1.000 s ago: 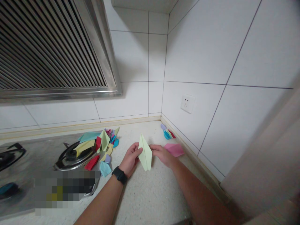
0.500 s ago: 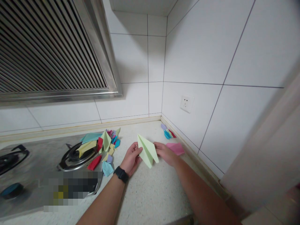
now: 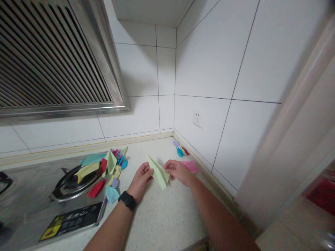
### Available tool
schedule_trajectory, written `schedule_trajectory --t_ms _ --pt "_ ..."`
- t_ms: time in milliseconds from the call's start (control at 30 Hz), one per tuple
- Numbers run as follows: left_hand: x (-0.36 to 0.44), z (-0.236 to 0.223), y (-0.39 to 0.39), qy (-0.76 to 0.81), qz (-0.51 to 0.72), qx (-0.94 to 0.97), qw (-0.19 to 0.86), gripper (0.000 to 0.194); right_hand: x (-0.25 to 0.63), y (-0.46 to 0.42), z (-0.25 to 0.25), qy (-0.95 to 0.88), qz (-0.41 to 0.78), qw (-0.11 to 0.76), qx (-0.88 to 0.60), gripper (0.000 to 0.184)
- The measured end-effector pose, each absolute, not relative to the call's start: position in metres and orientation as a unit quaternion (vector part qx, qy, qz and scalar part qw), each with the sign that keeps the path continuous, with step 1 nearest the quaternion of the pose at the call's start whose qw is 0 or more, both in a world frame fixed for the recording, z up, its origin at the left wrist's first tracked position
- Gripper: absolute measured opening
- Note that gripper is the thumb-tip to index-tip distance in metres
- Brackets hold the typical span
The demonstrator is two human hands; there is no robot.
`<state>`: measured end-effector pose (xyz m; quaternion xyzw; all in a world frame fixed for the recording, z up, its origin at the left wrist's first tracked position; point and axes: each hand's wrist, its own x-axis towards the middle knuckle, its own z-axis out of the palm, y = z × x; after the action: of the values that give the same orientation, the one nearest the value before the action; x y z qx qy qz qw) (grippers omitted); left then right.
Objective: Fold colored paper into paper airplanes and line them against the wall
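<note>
A pale green paper plane (image 3: pixel 158 174) is held just above the speckled counter (image 3: pixel 167 216), its pointed nose toward the back wall. My left hand (image 3: pixel 142 177), with a black watch on the wrist, pinches its left side between thumb and fingers. On the opposite side, my right hand (image 3: pixel 179 171) grips the right wing's edge with thumb and fingertips. Partly behind my right hand lies a pink folded paper (image 3: pixel 191 166). How the plane's underside is folded is hidden.
Several colourful folded papers (image 3: pixel 111 164) are heaped at the edge of the gas stove (image 3: pixel 23 198), some over its burner (image 3: pixel 70 183). Small blue, red and purple papers (image 3: pixel 180 151) lie by the back corner. A range hood (image 3: pixel 62 69) overhangs the left; a socket (image 3: pixel 199 118) sits on the right wall.
The plane's wings spread wider, then drew partly together again, with both hands staying on it. My right hand's fingers moved onto the right wing. The view has turned slightly right.
</note>
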<state>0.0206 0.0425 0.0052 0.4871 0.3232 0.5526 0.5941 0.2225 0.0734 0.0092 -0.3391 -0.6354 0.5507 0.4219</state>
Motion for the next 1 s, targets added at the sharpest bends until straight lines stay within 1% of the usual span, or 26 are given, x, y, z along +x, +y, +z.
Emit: schedule_trajectory --t_ms 100,200,267,467,767,1000 --pt "0.0181 0.0001 0.0478 0.369 0.576 0.488 0.541 0.035 0.2238 0.0758 0.0092 -0.628 0.548 0.437 -0.337 0.02" --pt "0.0159 -0.0007 0.0496 0.395 0.582 0.491 0.513 0.027 0.2246 0.0769 0.0094 -0.618 0.553 0.447 -0.335 0.02" --pt "0.0157 0.0009 0.0489 0.39 0.569 0.503 0.52 0.025 0.2248 0.0767 0.0101 -0.616 0.553 0.45 -0.335 0.021" --pt "0.0195 0.0066 0.0444 0.37 0.535 0.521 0.553 0.028 0.2245 0.076 0.0112 -0.614 0.556 0.453 -0.33 0.02" --pt "0.0189 0.0086 0.042 0.391 0.523 0.528 0.543 0.034 0.2226 0.0749 0.0138 -0.624 0.558 0.435 -0.33 0.021" --pt "0.0189 0.0056 0.043 0.409 0.504 0.538 0.537 0.038 0.2234 0.0759 0.0115 -0.623 0.559 0.44 -0.325 0.023"
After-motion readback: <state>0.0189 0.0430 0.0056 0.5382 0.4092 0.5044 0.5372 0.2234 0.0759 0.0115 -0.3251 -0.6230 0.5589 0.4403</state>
